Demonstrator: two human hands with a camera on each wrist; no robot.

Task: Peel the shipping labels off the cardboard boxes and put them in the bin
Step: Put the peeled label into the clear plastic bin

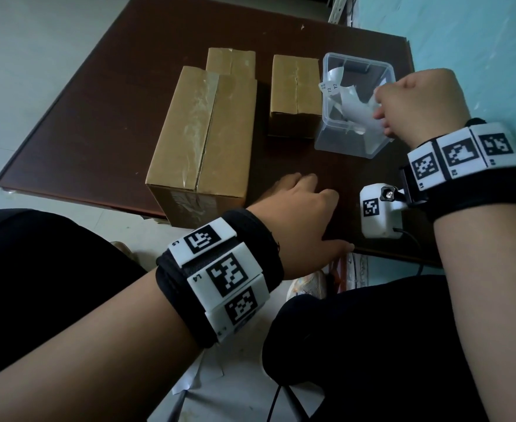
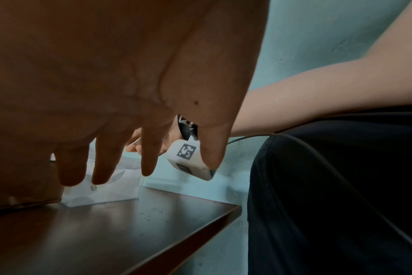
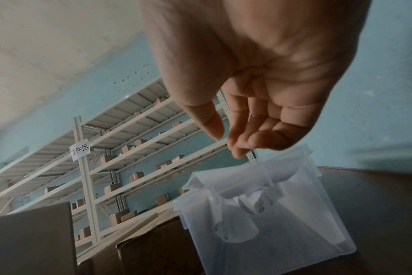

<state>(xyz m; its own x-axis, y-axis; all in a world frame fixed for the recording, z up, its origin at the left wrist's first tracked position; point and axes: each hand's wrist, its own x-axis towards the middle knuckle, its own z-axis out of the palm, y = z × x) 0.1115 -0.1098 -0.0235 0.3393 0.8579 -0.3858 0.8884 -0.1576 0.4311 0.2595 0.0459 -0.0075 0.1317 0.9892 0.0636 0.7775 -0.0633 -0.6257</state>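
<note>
Labels in bin, right hand above

Peeled labels (image 1: 352, 109) lie curled inside the clear plastic bin (image 1: 329, 141), directly beneath the right hand (image 1: 415, 102), fingers loosely curled, holding nothing. Left hand (image 1: 305, 220) hovers open, fingers spread, over the brown table (image 1: 113, 117), beside the large cardboard box (image 1: 202, 138).

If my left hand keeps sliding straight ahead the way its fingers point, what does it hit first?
Probably the small cardboard box. The left hand points up the bare table, between the large box and the clear bin; depth is uncertain.
</note>
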